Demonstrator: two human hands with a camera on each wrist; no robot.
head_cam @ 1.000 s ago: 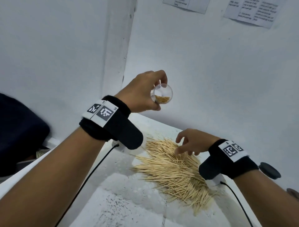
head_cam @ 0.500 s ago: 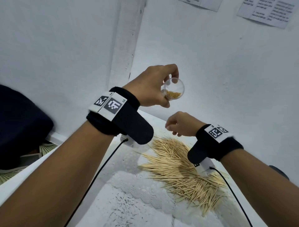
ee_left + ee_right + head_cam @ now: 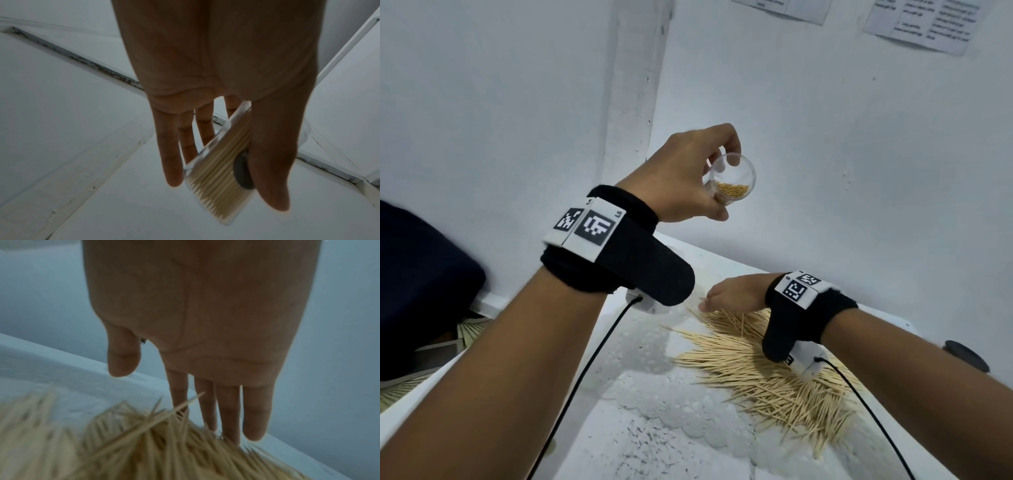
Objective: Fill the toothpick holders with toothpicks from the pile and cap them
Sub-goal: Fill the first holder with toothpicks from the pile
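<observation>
My left hand (image 3: 714,202) holds a clear toothpick holder (image 3: 736,178) up in the air in front of the wall, its open mouth facing me. Toothpicks lie along the holder's lower side. In the left wrist view the holder (image 3: 216,170) sits between my thumb and fingers, partly filled. On the white table (image 3: 654,428) lies the toothpick pile (image 3: 756,370). My right hand (image 3: 714,298) is down at the pile's far left end. Its fingers (image 3: 230,418) are straight and their tips touch the pile (image 3: 123,443); nothing is pinched.
A black round cap (image 3: 965,356) lies at the table's right edge. A dark bulky object (image 3: 421,291) stands off the table's left side. The white wall rises right behind the table, with paper sheets (image 3: 921,27) pinned high up.
Half a second ago my right hand was raised and curled just below the holder; now it has dropped back onto the pile with straight fingers. My left hand keeps holding the holder up.
</observation>
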